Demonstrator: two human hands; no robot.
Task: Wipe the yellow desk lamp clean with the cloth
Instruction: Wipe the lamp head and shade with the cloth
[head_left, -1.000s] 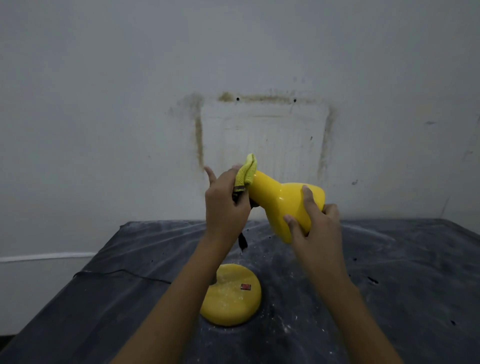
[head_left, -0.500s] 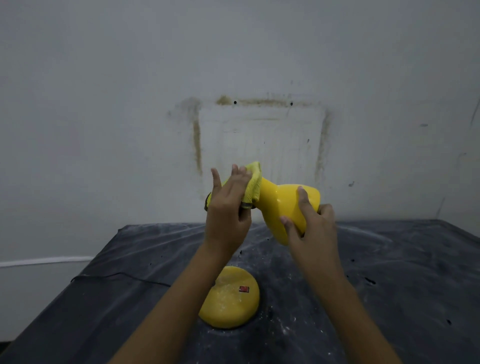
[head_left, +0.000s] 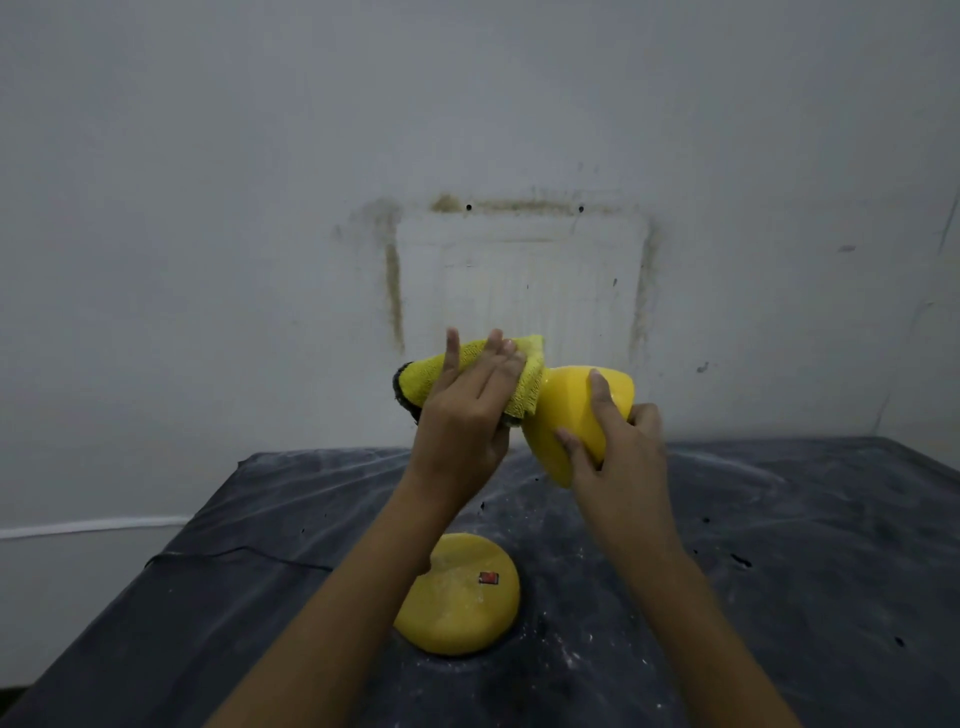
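Observation:
The yellow desk lamp's shade (head_left: 569, 410) is held up above the table, its narrow end pointing left. My right hand (head_left: 618, 457) grips the shade from below and the right, thumb across its front. The yellow cloth (head_left: 467, 371) is wrapped over the shade's narrow end and neck. My left hand (head_left: 467, 410) holds the cloth around the neck, with the fingers laid fairly straight over it. The lamp's round yellow base (head_left: 460, 595), with a small red switch (head_left: 488, 578), rests on the table below my arms. The neck itself is hidden by the cloth and hand.
A dark, dusty table cover (head_left: 779, 571) spreads under everything, with white powder streaks. A thin black cord (head_left: 234, 555) runs along its left edge. A stained white wall (head_left: 519, 286) stands close behind the table.
My left hand has slid the cloth left along the lamp's neck and spread its fingers over it. The shade has tilted, its narrow end swinging up and left. The right hand keeps its grip.

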